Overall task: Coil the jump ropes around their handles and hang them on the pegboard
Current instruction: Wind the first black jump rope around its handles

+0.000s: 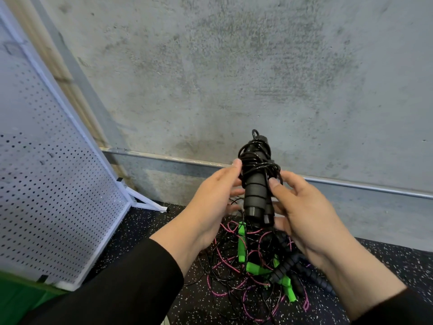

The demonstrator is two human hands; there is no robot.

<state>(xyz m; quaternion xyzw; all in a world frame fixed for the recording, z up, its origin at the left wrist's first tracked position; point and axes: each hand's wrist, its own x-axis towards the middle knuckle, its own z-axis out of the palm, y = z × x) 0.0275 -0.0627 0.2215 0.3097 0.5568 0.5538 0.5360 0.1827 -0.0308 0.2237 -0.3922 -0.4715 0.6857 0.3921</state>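
Black jump rope with ribbed foam handles [255, 184]: two handles side by side, upright, thin black cord coiled around upper half. Tangled pile of pink-and-black cords with green and black handles [260, 266]: on speckled floor below. White perforated pegboard [51, 174]: leaning, left.

Left hand [210, 202] and right hand [304, 212] hold a coiled black jump rope [255, 184] upright.
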